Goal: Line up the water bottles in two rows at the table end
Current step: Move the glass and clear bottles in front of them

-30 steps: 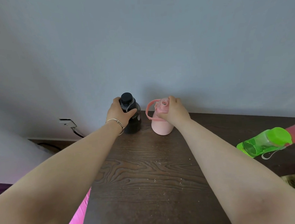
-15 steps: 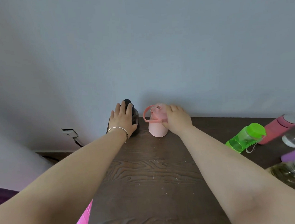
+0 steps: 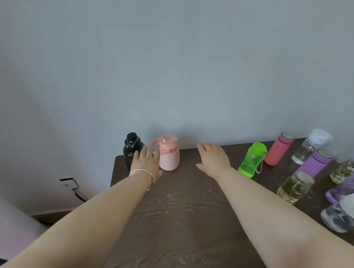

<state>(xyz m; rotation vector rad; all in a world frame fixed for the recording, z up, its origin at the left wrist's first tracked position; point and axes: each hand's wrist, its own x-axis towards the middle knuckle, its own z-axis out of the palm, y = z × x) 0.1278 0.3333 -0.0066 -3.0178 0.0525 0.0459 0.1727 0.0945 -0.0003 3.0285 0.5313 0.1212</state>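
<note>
**Arms and hands**
- Left arm: bare and stretched forward from the lower left. The left hand (image 3: pixel 146 165) is palm down with fingers straight and close together, holding nothing. It lies in front of the gap between the two far bottles and covers the black one's lower part. Whether it touches either bottle cannot be told. A thin bracelet (image 3: pixel 142 172) sits on the wrist.
- Right arm: bare and stretched forward from the lower right. The right hand (image 3: pixel 213 158) is palm down with fingers loosely spread, holding nothing, over bare wood to the right of the pink bottle and apart from it.

**Change from half a second ago**
- The left hand then lay on the black bottle, and the right hand gripped the pink bottle's top. Both hands are now off the bottles. The two bottles stand where they did.

**Surface and room**
- Wall (image 3: pixel 169 63): plain grey-blue, filling the upper half of the view.
- Table (image 3: pixel 185 214): dark grained wood with pale specks, its far edge at the wall.
- Black bottle (image 3: pixel 132 145): upright at the far left corner.
- Pink bottle (image 3: pixel 169 156): upright just to the right of the black one, loop handle on its left.
- Right-side group, not in rows: clear bottle (image 3: pixel 344 215), purple bottle (image 3: pixel 313 164), red bottle (image 3: pixel 278 149), green bottle (image 3: pixel 252 159), amber jar (image 3: pixel 294 187).
- Socket (image 3: pixel 69 183): on the wall to the left of the table, with a dark cable (image 3: pixel 79 195) hanging from it.
</note>
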